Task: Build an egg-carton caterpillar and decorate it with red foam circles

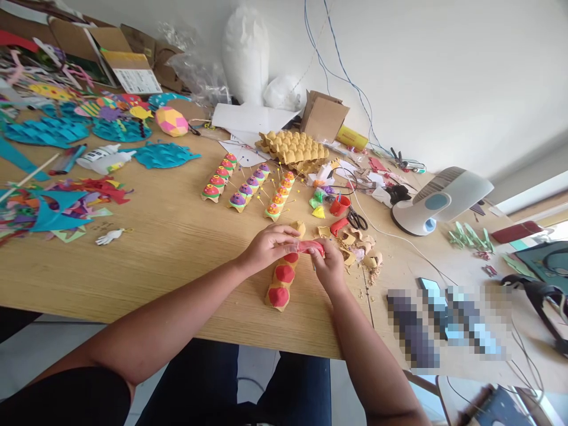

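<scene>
Near the middle of the wooden surface [133, 260], I am seeing both hands pinching a red piece [310, 246] over an egg-carton strip [280, 284].

I am reading the left hand [266, 245] and the right hand [329, 267] as gripping narrowly on opposite ends of the red piece, at the strip's far tip. The strip is lying just beneath them, its long axis running from the near edge away and slightly rightward, with both hands equally close. Decorated strips [242, 186], an egg tray [293, 148], scissors [356, 220] and a fan [439, 204] are sitting farther back, towards a white wall [444, 71].

Craft workroom: table [133, 260] strewn with paper cutouts [48, 131].
</scene>
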The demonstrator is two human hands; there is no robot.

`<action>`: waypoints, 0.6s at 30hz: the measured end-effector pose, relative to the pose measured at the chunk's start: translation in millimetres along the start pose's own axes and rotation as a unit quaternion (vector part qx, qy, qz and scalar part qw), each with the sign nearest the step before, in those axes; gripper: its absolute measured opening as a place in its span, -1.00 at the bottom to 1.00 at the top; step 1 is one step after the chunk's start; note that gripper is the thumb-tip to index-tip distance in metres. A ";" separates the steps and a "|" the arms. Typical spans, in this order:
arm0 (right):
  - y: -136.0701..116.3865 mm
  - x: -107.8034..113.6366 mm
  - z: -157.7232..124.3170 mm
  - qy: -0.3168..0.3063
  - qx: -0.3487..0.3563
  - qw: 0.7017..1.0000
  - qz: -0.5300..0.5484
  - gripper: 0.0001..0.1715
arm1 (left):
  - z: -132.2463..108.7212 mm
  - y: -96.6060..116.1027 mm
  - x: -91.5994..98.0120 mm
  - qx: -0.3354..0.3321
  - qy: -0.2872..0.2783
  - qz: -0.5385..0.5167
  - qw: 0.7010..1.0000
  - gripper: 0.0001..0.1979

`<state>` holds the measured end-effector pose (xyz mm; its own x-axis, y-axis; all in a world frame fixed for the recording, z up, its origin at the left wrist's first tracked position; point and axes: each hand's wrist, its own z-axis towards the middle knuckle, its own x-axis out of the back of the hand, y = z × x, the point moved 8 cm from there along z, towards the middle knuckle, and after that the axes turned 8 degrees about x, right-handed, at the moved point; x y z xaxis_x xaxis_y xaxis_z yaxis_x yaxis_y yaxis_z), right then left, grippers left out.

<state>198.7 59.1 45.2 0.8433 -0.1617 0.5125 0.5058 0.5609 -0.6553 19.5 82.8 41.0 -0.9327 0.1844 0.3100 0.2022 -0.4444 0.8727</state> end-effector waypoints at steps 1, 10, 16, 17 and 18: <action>-0.8 -0.5 -0.5 0.000 0.005 1.000 0.006 -0.67 | 0.1 -0.2 -0.4 0.004 -0.002 0.001 1.000 -0.79; -2.0 -8.9 -4.0 0.008 0.049 0.994 0.100 -0.58 | 0.0 0.1 -0.8 0.002 0.001 -0.020 1.000 -0.78; -2.7 -7.8 -2.9 0.005 0.035 0.992 0.118 -0.76 | -1.1 -0.3 -4.3 0.000 -0.015 -0.039 0.999 -0.75; -3.5 -7.3 -2.6 0.005 0.032 0.992 0.119 -0.78 | -1.2 -0.1 -4.6 0.000 -0.017 -0.039 0.999 -0.74; -4.2 -6.9 -2.3 0.004 0.029 0.992 0.120 -0.79 | -1.3 0.1 -4.9 0.000 -0.018 -0.039 0.999 -0.74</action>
<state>191.2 55.9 43.1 0.9396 -0.0251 0.3413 0.2800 0.6296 -0.7247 23.7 80.7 39.0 -0.9341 0.2501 0.2547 0.1297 -0.4271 0.8949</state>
